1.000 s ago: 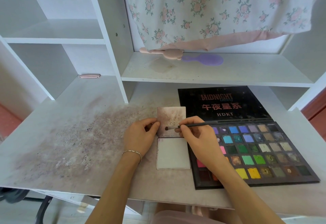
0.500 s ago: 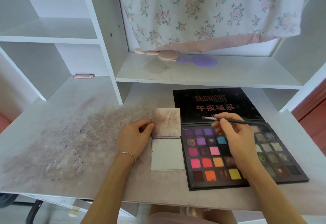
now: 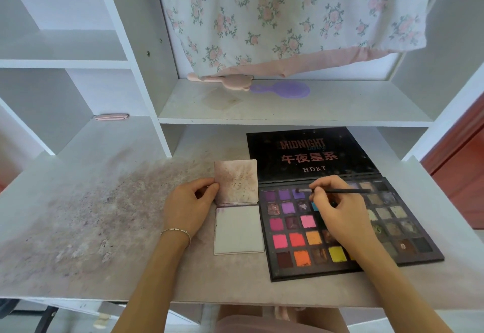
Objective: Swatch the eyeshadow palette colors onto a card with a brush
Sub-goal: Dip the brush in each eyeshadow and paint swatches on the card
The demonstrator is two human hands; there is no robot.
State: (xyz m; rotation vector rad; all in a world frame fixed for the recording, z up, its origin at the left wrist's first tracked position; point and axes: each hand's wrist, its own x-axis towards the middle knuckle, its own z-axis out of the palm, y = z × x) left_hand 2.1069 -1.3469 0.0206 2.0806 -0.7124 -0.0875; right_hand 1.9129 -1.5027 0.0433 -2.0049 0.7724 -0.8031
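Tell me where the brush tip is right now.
In the head view, the brush held by the right hand has its tip over the top-row purple pan of the eyeshadow palette, right of the card.

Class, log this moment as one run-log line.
right hand: holds brush, tip on purple pan | left hand: pinches card edge | palette: open

Thin beaded bracelet (image 3: pixel 176 231), bare forearms

A single wide-angle head-worn view looks forward and down, close over the powder-stained white desk (image 3: pixel 104 227); white shelving (image 3: pixel 288 107) fills the frame toward 12 o'clock.
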